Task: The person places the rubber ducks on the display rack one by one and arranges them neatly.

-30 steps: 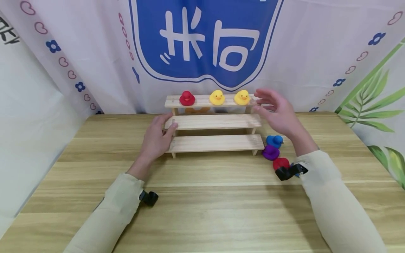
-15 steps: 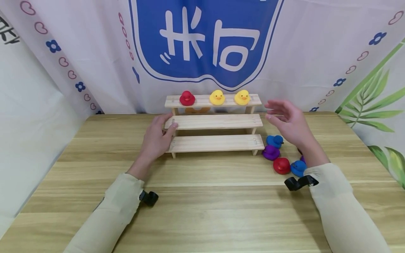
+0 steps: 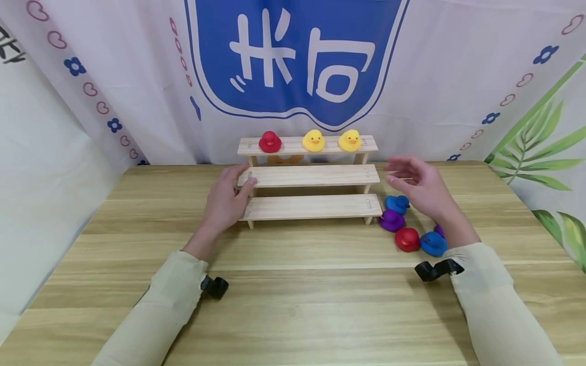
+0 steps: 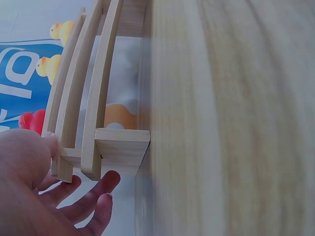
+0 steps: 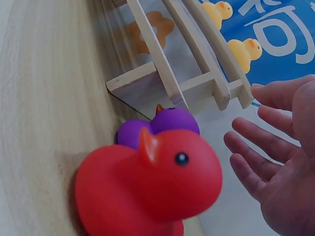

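Observation:
A three-tier wooden display stand (image 3: 311, 175) is upright on the table. On its top tier sit a red rubber duck (image 3: 270, 142) and two yellow rubber ducks (image 3: 313, 141). My left hand (image 3: 226, 198) grips the left end of the middle tier, thumb on top, as the left wrist view (image 4: 29, 182) also shows. Just right of the stand, my right hand (image 3: 423, 185) hovers with loosely bent fingers and holds nothing. Below it lie a blue duck (image 3: 397, 204), a purple duck (image 3: 391, 220), a red duck (image 3: 407, 239) and another blue duck (image 3: 433, 244).
Another purple duck (image 3: 439, 230) is partly hidden by the right wrist. The wood-grain table (image 3: 293, 305) stretches in front of the stand. Close behind it hangs a white cloth (image 3: 435, 101) with a blue emblem.
My right hand has drawn back from the stand's top right end, moving right and slightly down. The left hand keeps its grip. The ducks stay where they were.

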{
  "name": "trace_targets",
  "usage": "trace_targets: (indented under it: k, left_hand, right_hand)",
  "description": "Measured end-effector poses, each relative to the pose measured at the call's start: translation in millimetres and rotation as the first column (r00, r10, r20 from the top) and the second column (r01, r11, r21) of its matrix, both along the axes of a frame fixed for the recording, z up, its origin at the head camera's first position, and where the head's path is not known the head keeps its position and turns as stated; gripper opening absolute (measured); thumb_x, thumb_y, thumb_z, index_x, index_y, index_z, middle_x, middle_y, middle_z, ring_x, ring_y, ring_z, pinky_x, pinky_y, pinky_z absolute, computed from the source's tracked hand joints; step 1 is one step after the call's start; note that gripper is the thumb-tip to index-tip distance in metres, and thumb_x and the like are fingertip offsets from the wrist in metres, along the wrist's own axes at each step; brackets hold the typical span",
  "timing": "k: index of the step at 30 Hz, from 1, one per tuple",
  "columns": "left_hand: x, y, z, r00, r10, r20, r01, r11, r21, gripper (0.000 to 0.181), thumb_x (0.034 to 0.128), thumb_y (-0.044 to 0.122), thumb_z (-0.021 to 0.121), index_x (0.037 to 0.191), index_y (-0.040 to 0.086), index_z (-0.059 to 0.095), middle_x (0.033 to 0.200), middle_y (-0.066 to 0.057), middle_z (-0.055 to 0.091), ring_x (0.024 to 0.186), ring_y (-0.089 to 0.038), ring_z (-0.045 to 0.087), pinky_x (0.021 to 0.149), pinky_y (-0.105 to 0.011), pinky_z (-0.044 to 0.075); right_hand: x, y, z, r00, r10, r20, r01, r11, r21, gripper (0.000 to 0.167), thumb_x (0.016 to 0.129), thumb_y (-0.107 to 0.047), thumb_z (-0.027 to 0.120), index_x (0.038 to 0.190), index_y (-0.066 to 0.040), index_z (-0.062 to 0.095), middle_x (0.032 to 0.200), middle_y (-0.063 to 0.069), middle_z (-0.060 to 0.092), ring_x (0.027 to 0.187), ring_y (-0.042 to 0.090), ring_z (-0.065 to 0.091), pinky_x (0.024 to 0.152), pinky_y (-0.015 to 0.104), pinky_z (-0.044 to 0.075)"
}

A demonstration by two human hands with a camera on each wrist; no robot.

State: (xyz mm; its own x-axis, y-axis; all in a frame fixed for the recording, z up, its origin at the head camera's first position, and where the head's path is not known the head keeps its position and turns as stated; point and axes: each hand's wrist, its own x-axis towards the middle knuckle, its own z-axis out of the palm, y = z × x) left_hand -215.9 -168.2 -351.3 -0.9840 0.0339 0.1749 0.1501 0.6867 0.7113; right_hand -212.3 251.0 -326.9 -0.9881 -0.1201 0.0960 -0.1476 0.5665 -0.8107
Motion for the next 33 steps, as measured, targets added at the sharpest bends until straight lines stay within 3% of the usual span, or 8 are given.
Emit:
trace_targets:
  k: [7,12,33]
  left_hand:
    - [-0.2,-0.6,0.4,1.000,-0.005,-0.004,0.005,1.000,-0.003,0.056,0.1124,0.035,0.052,0.161,0.009,0.044,0.164,-0.019,0.044,0.126,-0.038,0.060,0.109,-0.057,0.052]
    - [0.3,-0.1,1.2,1.000,-0.006,-0.007,0.006,1.000,-0.006,0.056,0.1124,0.034,0.052,0.161,0.008,0.044,0.163,-0.020,0.045,0.122,-0.039,0.061,0.108,-0.056,0.053]
    - [0.5,-0.7,0.9,1.000,-0.002,0.005,0.002,1.000,-0.004,0.055,0.1124,0.034,0.052,0.161,0.009,0.044,0.163,-0.019,0.045,0.116,-0.038,0.063,0.104,-0.055,0.055]
  right_hand:
    - [-0.9,4.7,-6.1,1.000,0.024,0.002,-0.024,0.999,0.026,0.049,0.107,-0.028,0.065,0.150,-0.007,0.054,0.147,0.017,0.064,0.129,0.033,0.063,0.090,0.004,0.047]
    - [-1.7,10.7,-10.6,0.999,0.025,0.042,-0.026,0.999,0.036,0.052,0.106,-0.034,0.066,0.151,-0.010,0.054,0.148,0.015,0.063,0.131,0.033,0.062,0.089,0.005,0.048]
    - [-6.1,25.2,-19.5,0.992,0.066,0.107,-0.074,0.995,0.070,0.054,0.107,-0.026,0.066,0.154,-0.007,0.051,0.154,0.017,0.058,0.135,0.037,0.060,0.095,0.013,0.051]
